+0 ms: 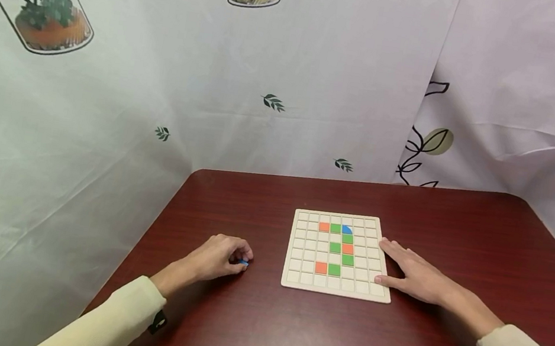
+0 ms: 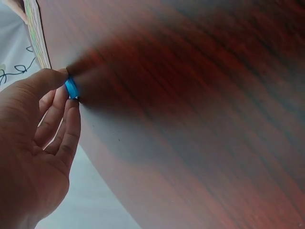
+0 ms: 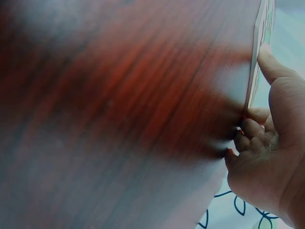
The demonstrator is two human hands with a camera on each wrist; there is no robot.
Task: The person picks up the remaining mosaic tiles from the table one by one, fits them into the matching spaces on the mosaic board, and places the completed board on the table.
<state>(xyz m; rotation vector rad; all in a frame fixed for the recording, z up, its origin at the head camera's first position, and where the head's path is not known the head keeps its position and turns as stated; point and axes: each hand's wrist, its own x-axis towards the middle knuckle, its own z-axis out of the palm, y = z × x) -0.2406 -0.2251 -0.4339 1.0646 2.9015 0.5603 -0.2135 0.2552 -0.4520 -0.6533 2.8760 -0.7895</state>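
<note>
A pale square grid board (image 1: 301, 284) lies flat on the table. Orange and green square tiles and one blue rounded tile (image 1: 347, 230) fill some of its cells, among them an orange tile (image 1: 321, 268) near the front. To the left of the board, my left hand (image 1: 219, 257) pinches a small blue tile (image 2: 72, 88) between thumb and fingertips, close over the tabletop. My right hand (image 1: 418, 275) lies at the board's right edge, its thumb and fingertips touching the rim, fingers loosely extended.
The dark red wooden table (image 1: 243, 329) extends around the board on all sides. Behind it and to the left hangs a pale cloth (image 1: 314, 71) printed with plants and leaves. Each wrist wears a dark strapped device.
</note>
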